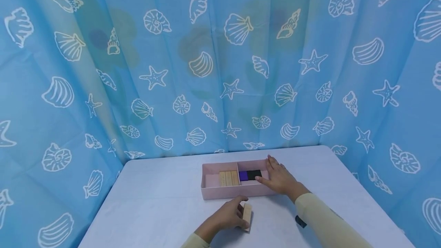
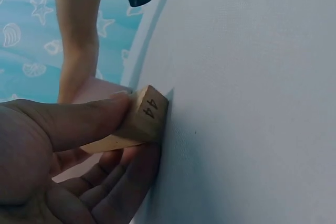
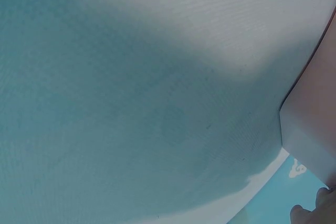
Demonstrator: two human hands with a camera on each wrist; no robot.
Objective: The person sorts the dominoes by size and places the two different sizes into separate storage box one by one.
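My left hand point(image 1: 228, 214) pinches a pale wooden block point(image 1: 247, 213) between thumb and fingers, close over the table in front of the box. In the left wrist view the end of this block point(image 2: 150, 109) bears the number 44. The right hand point(image 1: 281, 180) rests at the right end of the pink two-compartment box point(image 1: 227, 193), fingers stretched along the back right corner. Its thumb reaches over the right compartment, where a purple block point(image 1: 243, 175) and a black block point(image 1: 254, 174) lie. Three wooden blocks point(image 1: 228, 178) stand side by side in the left compartment.
A white cloth point(image 1: 155, 202) covers the table. Behind and at both sides hangs a blue curtain point(image 1: 213, 98) with white shells and starfish. A dark device point(image 1: 301, 221) sits at the right sleeve.
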